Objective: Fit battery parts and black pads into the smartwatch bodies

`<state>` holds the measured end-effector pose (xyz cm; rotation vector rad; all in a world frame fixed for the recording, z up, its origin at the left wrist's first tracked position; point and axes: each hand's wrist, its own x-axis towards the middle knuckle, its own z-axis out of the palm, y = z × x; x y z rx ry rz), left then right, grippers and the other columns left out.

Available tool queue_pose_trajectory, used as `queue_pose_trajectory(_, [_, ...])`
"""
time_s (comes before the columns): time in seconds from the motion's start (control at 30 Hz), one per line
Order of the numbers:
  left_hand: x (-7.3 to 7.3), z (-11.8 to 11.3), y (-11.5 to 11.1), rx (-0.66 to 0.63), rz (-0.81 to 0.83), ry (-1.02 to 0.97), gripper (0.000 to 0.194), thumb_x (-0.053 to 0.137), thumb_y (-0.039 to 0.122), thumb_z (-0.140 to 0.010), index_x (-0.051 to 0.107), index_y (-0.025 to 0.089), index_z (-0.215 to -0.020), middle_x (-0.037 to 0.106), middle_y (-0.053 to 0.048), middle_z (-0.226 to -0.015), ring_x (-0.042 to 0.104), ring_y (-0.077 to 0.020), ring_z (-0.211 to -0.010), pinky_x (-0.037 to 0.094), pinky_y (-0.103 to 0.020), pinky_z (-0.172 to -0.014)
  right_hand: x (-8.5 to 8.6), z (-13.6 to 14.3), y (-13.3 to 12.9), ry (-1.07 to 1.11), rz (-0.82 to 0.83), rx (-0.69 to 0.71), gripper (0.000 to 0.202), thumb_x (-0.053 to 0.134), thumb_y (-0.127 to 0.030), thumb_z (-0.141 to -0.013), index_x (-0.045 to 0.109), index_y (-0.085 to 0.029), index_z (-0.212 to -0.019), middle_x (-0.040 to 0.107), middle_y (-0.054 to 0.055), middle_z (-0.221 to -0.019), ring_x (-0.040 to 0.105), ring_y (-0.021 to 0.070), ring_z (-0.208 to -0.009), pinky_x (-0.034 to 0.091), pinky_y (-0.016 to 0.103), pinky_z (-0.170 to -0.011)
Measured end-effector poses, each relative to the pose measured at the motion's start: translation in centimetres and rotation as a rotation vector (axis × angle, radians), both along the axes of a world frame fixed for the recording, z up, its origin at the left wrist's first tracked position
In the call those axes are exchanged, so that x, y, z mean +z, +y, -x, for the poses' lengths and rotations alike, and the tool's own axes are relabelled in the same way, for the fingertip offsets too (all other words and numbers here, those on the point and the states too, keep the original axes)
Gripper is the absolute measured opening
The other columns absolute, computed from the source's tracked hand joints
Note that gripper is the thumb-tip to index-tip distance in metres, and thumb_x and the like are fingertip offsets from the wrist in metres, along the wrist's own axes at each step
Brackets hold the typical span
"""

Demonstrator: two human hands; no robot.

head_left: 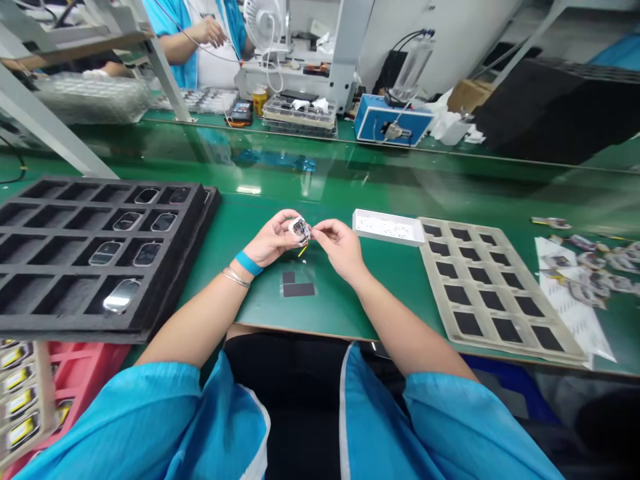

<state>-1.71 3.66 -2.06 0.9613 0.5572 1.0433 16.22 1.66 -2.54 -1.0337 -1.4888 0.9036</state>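
My left hand [274, 239] is closed on a small electronic module [300, 230] with a pale rim and a yellow strip hanging from its lower side. Against the module's right edge, my right hand [341, 245] pinches with thumb and forefinger; whatever lies between those fingertips is too small to make out. Below the hands, a clear sheet with dark rectangular pieces [299, 289] lies flat on the green table [260, 303]. A shallow white box [389, 228] holding tiny parts stands to the right of my right hand.
On the left sits a black foam tray [65, 290] with several watch-like cases in its pockets. A beige tray [440, 293] with dark inserts lies right, beside several loose modules [595, 267]. Beyond a clear partition are a blue box [393, 120], a fan [264, 23] and another person [200, 40].
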Motion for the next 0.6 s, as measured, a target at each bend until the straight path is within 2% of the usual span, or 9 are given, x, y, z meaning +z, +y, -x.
queue_pose_trajectory(0.1, [-0.1, -0.1, 0.0, 0.001, -0.010, 0.019, 0.063, 0.094, 0.019, -0.050, 0.056, 0.019, -0.100, 0.072, -0.001, -0.090, 0.069, -0.0135, -0.078, 0.057, -0.022, -0.069, 0.1, -0.1, -0.2, -0.092, -0.107, -0.050, 0.011, 0.063, -0.032, -0.083, 0.064, -0.021, -0.082, 0.073, 0.002, -0.087, 0.070, 0.0169, -0.079, 0.057, 0.032, -0.080])
queue_pose_trajectory(0.23, [-0.2, -0.3, 0.0, 0.009, -0.015, 0.050, 0.064, 0.095, 0.018, -0.048, 0.056, 0.019, -0.099, 0.071, 0.001, -0.088, 0.069, -0.0124, -0.076, 0.057, -0.021, -0.069, 0.2, -0.1, -0.4, -0.324, -0.281, -0.128, 0.006, 0.060, -0.022, -0.084, 0.064, -0.022, -0.080, 0.072, 0.002, -0.084, 0.068, 0.0175, -0.079, 0.055, 0.031, -0.079])
queue_pose_trajectory(0.33, [-0.3, -0.2, 0.0, 0.009, -0.016, 0.074, 0.064, 0.094, 0.020, -0.050, 0.056, 0.019, -0.101, 0.071, 0.000, -0.089, 0.068, -0.0126, -0.076, 0.057, -0.022, -0.070, 0.0, -0.1, -0.2, -0.394, -0.305, -0.125, 0.006, 0.060, -0.020, -0.086, 0.063, -0.023, -0.081, 0.072, 0.003, -0.087, 0.068, 0.0184, -0.084, 0.054, 0.032, -0.083])
queue_pose_trajectory(0.4, [-0.4, -0.2, 0.0, 0.008, -0.019, 0.074, 0.063, 0.094, 0.022, -0.051, 0.055, 0.020, -0.102, 0.071, 0.000, -0.091, 0.068, -0.0132, -0.078, 0.057, -0.023, -0.072, -0.2, -0.1, 0.2, -0.289, -0.210, -0.085, 0.005, 0.064, -0.026, -0.086, 0.062, -0.022, -0.083, 0.072, 0.002, -0.090, 0.068, 0.0182, -0.088, 0.055, 0.033, -0.086])
queue_pose_trajectory(0.47, [-0.4, -0.2, 0.0, 0.009, -0.018, 0.058, 0.062, 0.093, 0.023, -0.053, 0.056, 0.021, -0.102, 0.071, 0.000, -0.091, 0.068, -0.0135, -0.079, 0.057, -0.024, -0.074, -0.4, -0.1, 0.5, -0.089, -0.039, -0.011, 0.017, 0.069, -0.035, -0.083, 0.059, -0.022, -0.089, 0.071, 0.002, -0.094, 0.069, 0.0174, -0.091, 0.057, 0.033, -0.086])
queue_pose_trajectory(0.53, [-0.3, -0.1, 0.0, 0.013, -0.011, 0.038, 0.061, 0.093, 0.023, -0.054, 0.056, 0.022, -0.102, 0.071, 0.001, -0.091, 0.069, -0.0137, -0.081, 0.057, -0.024, -0.075, -0.5, -0.1, 0.7, 0.116, 0.174, 0.126, 0.032, 0.076, -0.039, -0.077, 0.057, -0.023, -0.097, 0.072, 0.002, -0.101, 0.070, 0.0166, -0.094, 0.060, 0.033, -0.084])
queue_pose_trajectory(0.6, [-0.1, 0.0, 0.1, 0.021, -0.002, 0.020, 0.059, 0.092, 0.023, -0.055, 0.056, 0.022, -0.101, 0.072, 0.000, -0.093, 0.070, -0.0139, -0.082, 0.057, -0.023, -0.074, -0.3, -0.2, 0.7, 0.244, 0.391, 0.302, 0.047, 0.084, -0.036, -0.068, 0.058, -0.024, -0.105, 0.074, 0.002, -0.101, 0.072, 0.0167, -0.092, 0.062, 0.033, -0.081])
